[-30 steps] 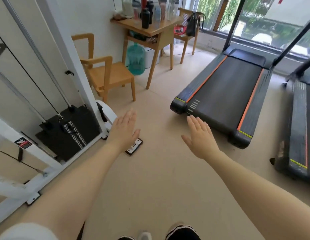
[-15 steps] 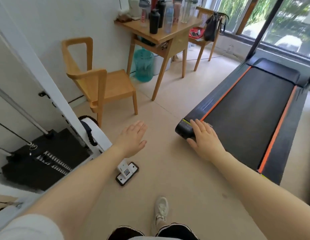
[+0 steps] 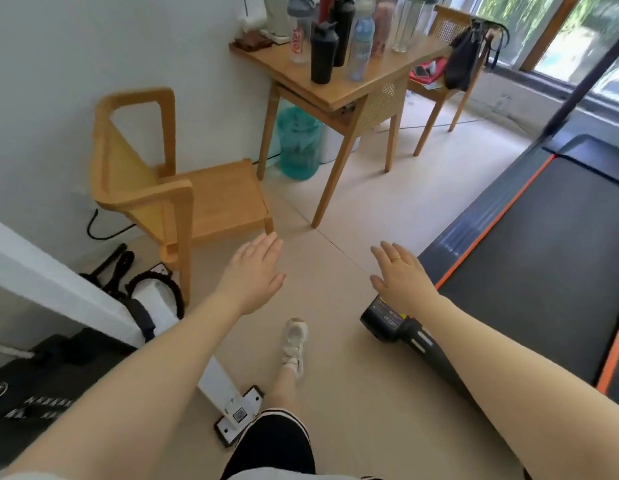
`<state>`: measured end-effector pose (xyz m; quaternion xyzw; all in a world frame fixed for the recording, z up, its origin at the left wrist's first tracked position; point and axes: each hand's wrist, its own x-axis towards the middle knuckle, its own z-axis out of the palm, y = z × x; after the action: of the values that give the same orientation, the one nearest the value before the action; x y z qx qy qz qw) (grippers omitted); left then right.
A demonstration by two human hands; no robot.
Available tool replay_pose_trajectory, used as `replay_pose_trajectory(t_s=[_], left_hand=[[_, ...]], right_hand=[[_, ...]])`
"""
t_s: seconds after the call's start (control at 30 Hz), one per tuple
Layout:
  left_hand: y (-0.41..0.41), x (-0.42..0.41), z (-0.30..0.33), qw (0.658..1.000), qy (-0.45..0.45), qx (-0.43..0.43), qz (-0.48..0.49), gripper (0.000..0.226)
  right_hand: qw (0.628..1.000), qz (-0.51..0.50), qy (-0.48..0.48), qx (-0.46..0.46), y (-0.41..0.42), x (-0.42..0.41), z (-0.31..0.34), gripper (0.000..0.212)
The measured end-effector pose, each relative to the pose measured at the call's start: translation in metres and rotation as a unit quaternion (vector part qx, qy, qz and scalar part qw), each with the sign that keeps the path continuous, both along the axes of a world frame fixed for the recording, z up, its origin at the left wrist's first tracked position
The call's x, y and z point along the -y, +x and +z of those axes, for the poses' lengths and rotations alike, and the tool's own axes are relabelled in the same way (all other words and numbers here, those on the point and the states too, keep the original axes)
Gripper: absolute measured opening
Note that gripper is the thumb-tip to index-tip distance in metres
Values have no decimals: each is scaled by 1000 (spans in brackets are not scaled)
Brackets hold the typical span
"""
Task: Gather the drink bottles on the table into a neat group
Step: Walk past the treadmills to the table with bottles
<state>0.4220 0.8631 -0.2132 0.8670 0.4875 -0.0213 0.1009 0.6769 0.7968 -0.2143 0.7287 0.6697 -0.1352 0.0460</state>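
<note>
Several drink bottles stand on a small wooden table (image 3: 349, 90) at the top of the view, well ahead of me. Among them are a black shaker bottle (image 3: 322, 55), a pale blue bottle (image 3: 360, 46), a clear bottle with red lettering (image 3: 298, 36) and clear tall ones (image 3: 406, 20) at the back. My left hand (image 3: 254, 273) and my right hand (image 3: 400, 277) are stretched out in front of me over the floor, palms down, fingers apart, holding nothing. Both are far short of the table.
A wooden armchair (image 3: 169, 188) stands left of my path. A treadmill (image 3: 529, 244) runs along the right. A white gym machine frame (image 3: 104, 306) is at the lower left. A teal water jug (image 3: 297, 147) sits under the table. A second chair with a black bag (image 3: 462, 57) stands behind it.
I have walked forward: the table and armchair are closer and larger. My right hand now hovers past the treadmill's near corner. Both hands stay empty and spread.
</note>
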Motion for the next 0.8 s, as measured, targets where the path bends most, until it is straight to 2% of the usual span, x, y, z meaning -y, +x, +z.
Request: replay_pose_trajectory(t_s=[0.1, 0.2, 0.37, 0.5, 0.6, 0.8], left_hand=[[29, -83, -1, 1000, 9, 21, -9, 61], [65, -170, 15, 999, 8, 40, -29, 61], [140, -300, 50, 993, 27, 65, -93, 61], [206, -365, 57, 989, 6, 82, -119, 60], [250, -408, 49, 987, -2, 60, -151, 61], [356, -508, 31, 977, 37, 83, -191, 56]], right_hand=[[1000, -29, -11, 1, 29, -77, -7, 58], [994, -99, -27, -26, 60, -159, 8, 59], [980, -187, 0, -67, 118, -254, 32, 59], [969, -237, -17, -63, 168, -301, 38, 62], [963, -260, -17, -69, 206, -342, 34, 64], [960, -269, -26, -68, 297, -437, 17, 66]])
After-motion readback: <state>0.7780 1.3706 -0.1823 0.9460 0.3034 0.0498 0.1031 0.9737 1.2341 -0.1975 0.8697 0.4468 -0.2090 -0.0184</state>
